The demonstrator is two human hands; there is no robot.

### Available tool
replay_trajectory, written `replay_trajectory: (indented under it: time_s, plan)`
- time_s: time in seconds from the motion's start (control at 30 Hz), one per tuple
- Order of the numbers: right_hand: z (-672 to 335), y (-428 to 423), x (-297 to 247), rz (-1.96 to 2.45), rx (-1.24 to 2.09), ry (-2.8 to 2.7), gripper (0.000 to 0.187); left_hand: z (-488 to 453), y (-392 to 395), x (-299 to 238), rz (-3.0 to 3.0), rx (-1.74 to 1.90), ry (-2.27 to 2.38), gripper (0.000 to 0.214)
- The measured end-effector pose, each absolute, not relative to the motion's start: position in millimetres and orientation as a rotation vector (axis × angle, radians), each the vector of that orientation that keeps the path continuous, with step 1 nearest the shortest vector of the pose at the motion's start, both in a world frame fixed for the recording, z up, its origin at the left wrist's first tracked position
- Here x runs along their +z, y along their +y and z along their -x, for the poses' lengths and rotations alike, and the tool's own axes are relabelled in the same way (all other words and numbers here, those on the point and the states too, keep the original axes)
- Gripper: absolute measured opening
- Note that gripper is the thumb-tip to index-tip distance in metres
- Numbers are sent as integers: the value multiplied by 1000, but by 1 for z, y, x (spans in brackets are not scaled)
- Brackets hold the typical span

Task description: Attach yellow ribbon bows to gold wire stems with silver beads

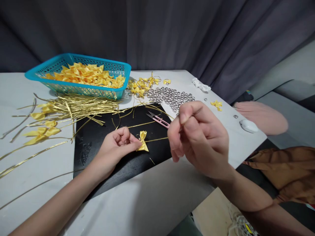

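Observation:
My left hand (120,142) pinches a small yellow satin ribbon bow (143,141) between thumb and fingers, just above the black mat (103,178). A small shiny bead shows at the bow's middle, partly hidden by my fingertips. From the bow a thin gold cord (157,139) stretches right to my right hand (199,141). That hand is raised nearer to the camera, with its fingers curled and thumb pressed to the forefinger; the cord's far end is hidden in it. Pink-handled thread snips (161,120) lie on the mat between the hands, behind the cord.
Behind the mat stands a blue basket (86,87) of yellow bows, with a bundle of gold cords (83,106) before it. Silver beads (172,96) are heaped beside finished-looking bows (142,86). A white mouse (248,126) rests near the table's right edge.

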State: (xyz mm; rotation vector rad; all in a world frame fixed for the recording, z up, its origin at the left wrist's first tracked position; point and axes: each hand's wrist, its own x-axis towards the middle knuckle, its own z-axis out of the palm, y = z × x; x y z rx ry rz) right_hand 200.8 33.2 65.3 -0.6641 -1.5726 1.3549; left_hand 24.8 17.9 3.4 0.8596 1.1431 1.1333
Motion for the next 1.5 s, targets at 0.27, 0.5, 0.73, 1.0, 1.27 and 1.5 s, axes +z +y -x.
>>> replay_trajectory:
  time_s: [0.27,0.5,0.73,1.0,1.27,1.5]
  plan:
    - [-203,30,70,623,1358,-1524,10,-25,18,3,-856,1145,1156,43]
    - [-203,30,72,697,1262,-1548,14,-26,18,5,-863,1142,1159,43]
    - [-201,31,70,637,1225,-1501,9,-26,18,6,-881,1130,1184,42]
    - [-201,34,72,617,1250,-1450,10,-27,19,6,-871,1131,1178,43]
    - [-202,33,71,483,1381,-1445,8,-28,19,7,-876,1128,1205,43]
    - [-200,46,57,625,1461,-1536,12,-27,18,5,-878,1133,1096,40]
